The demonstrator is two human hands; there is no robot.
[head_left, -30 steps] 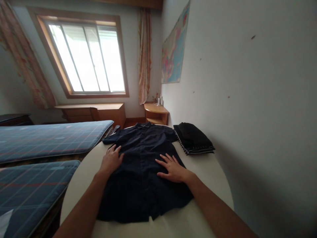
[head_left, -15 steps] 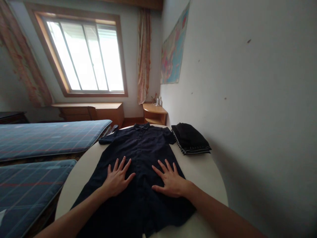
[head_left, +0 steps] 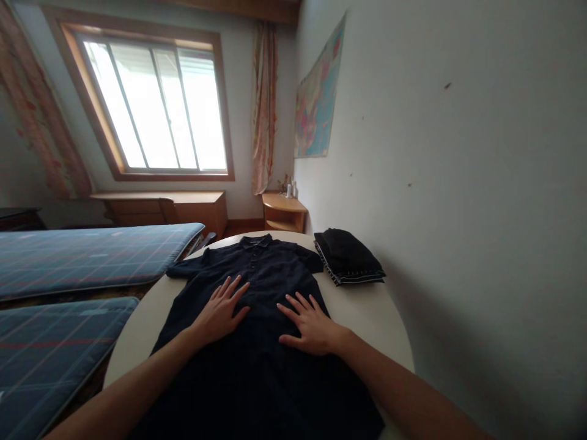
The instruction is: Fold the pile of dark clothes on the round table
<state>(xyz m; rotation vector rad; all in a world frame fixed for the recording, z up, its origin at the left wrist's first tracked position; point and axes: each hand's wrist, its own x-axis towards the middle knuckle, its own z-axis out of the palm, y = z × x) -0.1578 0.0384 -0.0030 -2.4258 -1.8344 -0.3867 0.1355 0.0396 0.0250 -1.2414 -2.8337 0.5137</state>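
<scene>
A dark navy short-sleeved shirt [head_left: 261, 281] lies spread out, front side up, on a round cream table [head_left: 392, 324], its collar at the far edge. My left hand [head_left: 223, 310] rests flat on the left half of the shirt, fingers spread. On the right half lies my right hand [head_left: 309, 325], also flat with its fingers apart. Neither hand grips the cloth. The shirt's lower part runs down out of the frame between my forearms.
Folded black clothes [head_left: 351, 256] are stacked at the table's back right, near the white wall [head_left: 481, 214]. Plaid-covered mattresses [head_left: 92, 256] stand to the left. Behind are a wooden desk [head_left: 202, 201] and a corner shelf [head_left: 284, 205] beneath the window side.
The shirt has shifted toward me, its collar slightly lower and its left sleeve further out to the left. Both hands sit slightly higher in the view. The camera view has shifted a little.
</scene>
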